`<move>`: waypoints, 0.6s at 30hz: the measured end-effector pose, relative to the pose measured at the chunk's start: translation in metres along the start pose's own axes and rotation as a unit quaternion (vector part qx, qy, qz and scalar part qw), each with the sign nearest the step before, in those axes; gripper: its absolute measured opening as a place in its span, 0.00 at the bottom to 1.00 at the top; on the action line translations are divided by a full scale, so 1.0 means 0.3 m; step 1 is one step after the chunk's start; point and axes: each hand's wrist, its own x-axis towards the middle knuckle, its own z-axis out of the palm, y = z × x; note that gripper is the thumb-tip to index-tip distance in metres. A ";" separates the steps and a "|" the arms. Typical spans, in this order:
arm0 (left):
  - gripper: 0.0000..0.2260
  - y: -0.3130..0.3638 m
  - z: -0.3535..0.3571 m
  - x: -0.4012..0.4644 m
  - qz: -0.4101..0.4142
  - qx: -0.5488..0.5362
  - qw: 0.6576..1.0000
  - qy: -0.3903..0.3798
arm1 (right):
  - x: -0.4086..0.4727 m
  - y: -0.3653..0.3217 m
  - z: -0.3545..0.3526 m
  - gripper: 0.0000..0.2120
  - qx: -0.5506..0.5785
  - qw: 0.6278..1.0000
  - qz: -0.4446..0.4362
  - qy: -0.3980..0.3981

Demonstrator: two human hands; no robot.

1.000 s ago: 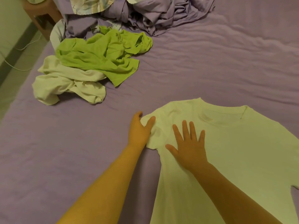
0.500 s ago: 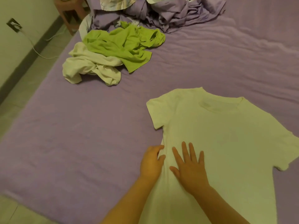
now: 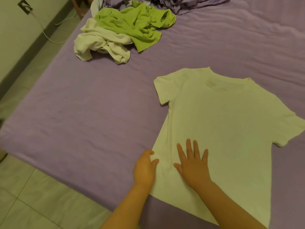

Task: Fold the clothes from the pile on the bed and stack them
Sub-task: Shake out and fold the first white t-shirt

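1. The white T-shirt lies spread flat on the purple bed, collar at the far end, hem near the person, both sleeves out to the sides.
2. A second ago both hands were up at the left sleeve and shoulder; they have since slid down the shirt's left side and now sit near the hem.
3. The left hand is at the shirt's left edge, thumb and fingers curled round a small fold of cloth — pinching it. The right hand lies flat just beside it, fingers straight and spread, pressing the fabric and holding nothing.
4. This reads as smoothing done and the left side grasped — likely ready for the first lengthwise fold toward the middle.
5. Far to the left, the pile waits unfolded: a green garment lying partly over a crumpled cream garment. No stack shows.
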 end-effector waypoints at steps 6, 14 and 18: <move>0.05 -0.014 -0.033 0.006 -0.063 -0.127 0.990 0.021 | 0.018 0.013 0.052 0.33 0.007 1.000 -0.012 0.002; 0.05 -0.060 -0.166 0.070 -0.217 -0.377 0.892 -0.123 | 0.010 0.008 0.076 0.33 0.022 1.000 0.000 0.021; 0.11 -0.103 -0.122 0.066 -0.139 -0.248 0.958 -0.047 | -0.059 -0.052 0.117 0.32 0.061 0.997 0.041 0.024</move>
